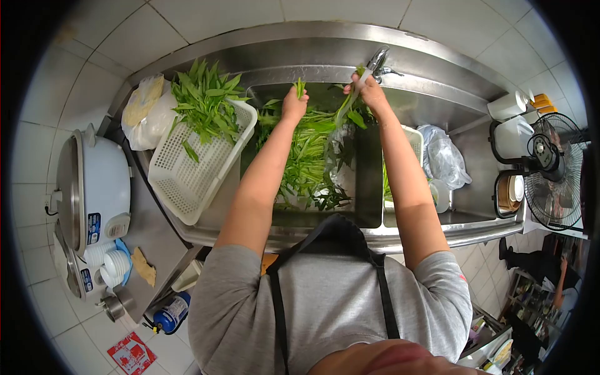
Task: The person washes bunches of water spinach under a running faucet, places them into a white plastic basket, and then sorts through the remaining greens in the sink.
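Green, glossy leafy vegetables point(306, 150) lie heaped in the steel sink point(367, 178), their stalks paler than the slender, pointed leaves. From here I see the left hand point(295, 105) closed around a small tuft point(300, 86), the right hand point(370, 95) pinching leafy stems point(357, 119) beneath the tap point(379, 57).

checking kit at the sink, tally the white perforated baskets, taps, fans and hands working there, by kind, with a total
White perforated baskets: 2
Tap: 1
Fan: 1
Hands at the sink: 2
Total: 6
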`<state>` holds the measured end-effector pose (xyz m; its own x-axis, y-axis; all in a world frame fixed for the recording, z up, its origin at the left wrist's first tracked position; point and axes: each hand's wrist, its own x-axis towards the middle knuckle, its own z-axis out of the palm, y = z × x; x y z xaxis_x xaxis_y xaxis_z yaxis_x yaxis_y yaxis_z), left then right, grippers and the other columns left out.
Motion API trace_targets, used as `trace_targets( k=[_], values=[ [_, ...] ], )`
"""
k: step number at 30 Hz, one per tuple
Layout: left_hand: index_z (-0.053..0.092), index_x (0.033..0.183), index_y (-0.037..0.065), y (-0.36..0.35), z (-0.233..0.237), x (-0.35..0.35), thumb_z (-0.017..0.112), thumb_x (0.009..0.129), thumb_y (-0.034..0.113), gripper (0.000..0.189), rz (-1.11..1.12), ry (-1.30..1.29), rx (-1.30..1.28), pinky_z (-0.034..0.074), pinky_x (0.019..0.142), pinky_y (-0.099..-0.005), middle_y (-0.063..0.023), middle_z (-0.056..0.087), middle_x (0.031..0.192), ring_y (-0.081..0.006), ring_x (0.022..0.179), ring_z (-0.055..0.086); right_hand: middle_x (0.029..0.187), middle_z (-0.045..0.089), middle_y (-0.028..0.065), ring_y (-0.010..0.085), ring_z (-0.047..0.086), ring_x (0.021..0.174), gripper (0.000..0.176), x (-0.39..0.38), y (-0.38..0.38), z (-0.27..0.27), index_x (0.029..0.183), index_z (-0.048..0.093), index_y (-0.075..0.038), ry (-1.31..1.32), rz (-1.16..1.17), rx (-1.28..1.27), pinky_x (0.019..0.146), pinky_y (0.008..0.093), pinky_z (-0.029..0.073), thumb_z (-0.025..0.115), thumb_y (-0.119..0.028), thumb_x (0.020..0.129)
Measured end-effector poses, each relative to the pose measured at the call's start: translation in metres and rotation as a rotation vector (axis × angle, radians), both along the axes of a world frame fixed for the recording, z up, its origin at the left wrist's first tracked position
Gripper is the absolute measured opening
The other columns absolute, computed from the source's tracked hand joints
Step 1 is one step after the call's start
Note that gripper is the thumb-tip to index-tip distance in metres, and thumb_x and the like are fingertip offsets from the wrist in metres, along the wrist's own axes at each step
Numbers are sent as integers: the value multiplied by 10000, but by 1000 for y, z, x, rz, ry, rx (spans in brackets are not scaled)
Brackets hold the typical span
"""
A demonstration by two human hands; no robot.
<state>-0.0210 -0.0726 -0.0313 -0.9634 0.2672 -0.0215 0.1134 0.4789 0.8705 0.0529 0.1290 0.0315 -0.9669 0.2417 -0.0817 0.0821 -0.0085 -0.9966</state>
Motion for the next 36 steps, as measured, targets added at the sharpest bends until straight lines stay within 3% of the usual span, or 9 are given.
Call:
trace_targets(
  k=[5,7,13,15,19,23,29,31,36],
  values=[
    [509,1012,5,24,31,15,595,781,81,257,-321,-314,493,456,697,-265,-73,595,881,-152,791,594,852,608,132,240,576,835,439,-9,-14,9,1050,501,-10,-74,-108,584,744,343,427,573,-356,790],
    [533,975,20,35,36,15,614,779,124,236,-489,-253,407,453,704,-257,-60,602,852,-145,787,591,879,610,143,240,567,853,475,-12,-8,-2,1059,524,-7,-26,191,548,786,339,412,619,-358,755],
    [590,868,80,49,75,29,605,789,223,164,-408,-693,578,356,488,-201,-13,603,778,-64,646,536,745,591,44,104,540,614,278,2,7,16,939,573,-3,-98,70,3,540,247,419,627,-207,759],
    [591,851,95,55,72,19,614,781,247,169,-505,-582,279,310,439,-205,-3,595,739,-51,613,515,710,586,38,104,522,579,239,9,13,19,917,571,-18,-93,33,24,519,234,405,619,-194,761],
    [600,886,40,84,53,4,607,781,235,221,-584,-318,-85,369,535,-227,6,585,714,-76,604,496,665,565,18,88,486,550,212,9,27,14,927,579,-37,-92,87,176,506,244,387,607,-161,758],
    [611,962,18,93,55,6,614,774,319,355,-805,-407,188,414,680,-271,-37,608,822,-122,714,530,618,535,3,82,443,498,185,10,35,9,888,594,-28,-24,96,164,460,235,348,614,-150,749],
    [602,997,34,79,60,22,574,780,429,452,-637,-353,-126,390,810,-288,-69,601,929,-166,855,543,596,528,1,77,414,473,171,19,38,30,753,584,-32,-108,-230,110,454,222,320,662,-184,736],
    [572,1049,32,68,34,22,557,787,440,485,-660,-521,-10,382,851,-317,-78,576,1019,-195,900,544,598,522,-2,83,412,476,183,18,47,24,711,574,-47,-73,-234,18,454,227,323,674,-200,731],
    [550,1042,61,23,-31,51,567,818,270,307,-423,-866,566,465,777,-324,-17,557,807,-143,747,550,609,540,17,92,426,485,181,19,49,22,711,569,-44,13,-227,-183,459,230,337,666,-195,738]
  ],
)
